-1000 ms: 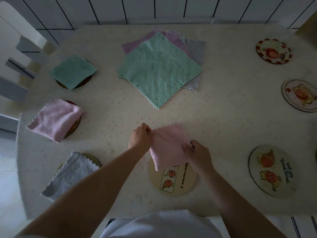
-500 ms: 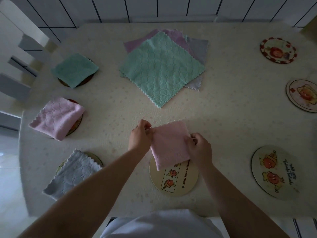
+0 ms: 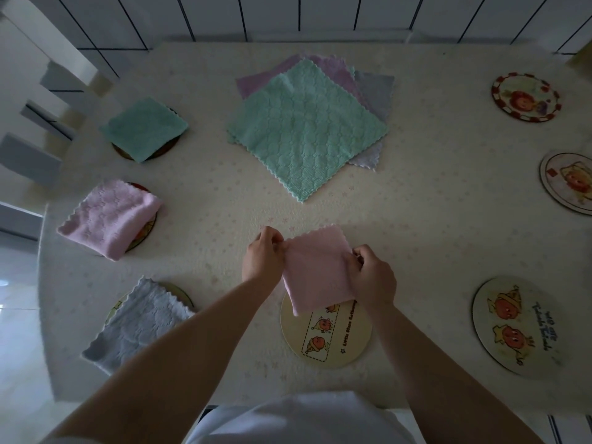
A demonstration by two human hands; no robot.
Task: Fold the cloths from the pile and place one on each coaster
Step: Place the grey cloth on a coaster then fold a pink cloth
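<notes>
**Dim, soft light; wide-angle warp at edges**

I find the scene underexposed, lit evenly without glare. My forearms read as dark shapes at the bottom. The table [image 3: 416,219] centre is reasonably sharp; its edges bow strongly. The chair [image 3: 38,123] at far left smears, and the tiled wall [image 3: 288,14] lines splay outward.

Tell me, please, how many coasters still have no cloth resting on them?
4: the near-centre coaster beneath the held pink cloth, the near-right coaster, the mid-right coaster and the far-right coaster.
</notes>
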